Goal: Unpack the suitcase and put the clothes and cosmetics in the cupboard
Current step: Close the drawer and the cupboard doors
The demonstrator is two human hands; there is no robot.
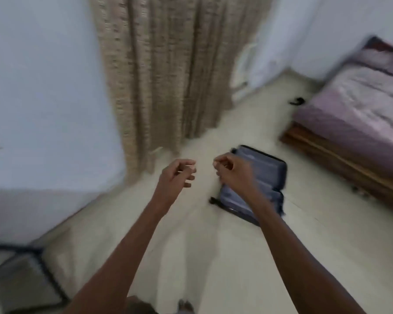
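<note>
Both the left hand (176, 175) and right hand (233, 172) hover loosely curled, holding nothing. The suitcase (262, 177) lies closed on the floor (191, 257) ahead (view blurred); a hasty reach might fumble the zip.

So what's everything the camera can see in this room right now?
suitcase: one, blue-grey, closed, flat on the floor, partly behind the right hand.
curtain: one, beige, hanging to the floor at the back.
bed: one, lilac sheet on a wooden frame, far right.
small dark object: one, black, on the floor near the bed; too blurred to name.
floor: pale cream.
walls: white.
left hand: loosely curled, holding nothing.
right hand: loosely curled, holding nothing, above the suitcase.
</note>
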